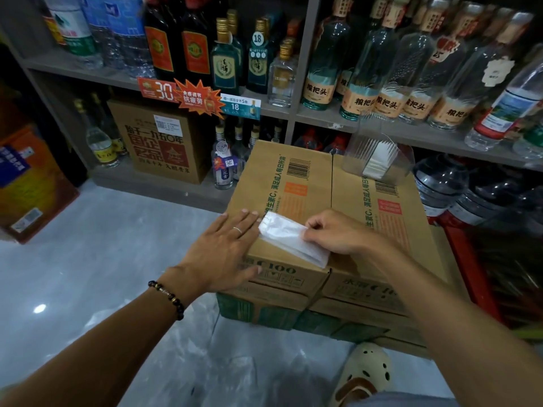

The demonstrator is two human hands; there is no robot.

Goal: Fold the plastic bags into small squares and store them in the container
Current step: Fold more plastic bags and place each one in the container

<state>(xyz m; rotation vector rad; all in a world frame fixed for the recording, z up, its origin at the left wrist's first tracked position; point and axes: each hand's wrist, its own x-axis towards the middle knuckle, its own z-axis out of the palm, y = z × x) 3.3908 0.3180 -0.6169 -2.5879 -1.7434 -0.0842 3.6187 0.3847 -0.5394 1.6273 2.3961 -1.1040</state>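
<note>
the plastic bag (pixel 289 237) looks thin and slippery; right hand (pixel 338 233) pinches its right edge, left hand (pixel 226 248) lies flat, open, at its left end.

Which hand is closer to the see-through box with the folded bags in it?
Right. The right hand pinches the plastic bag nearer below the clear container; the left hand lies flat farther left on the cardboard box.

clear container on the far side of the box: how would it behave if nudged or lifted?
The clear plastic container looks thin-walled, so probably light. It stands tall on the cardboard box, so a high push may tip it. The folded bags inside add little weight; it would likely slide easily.
</note>
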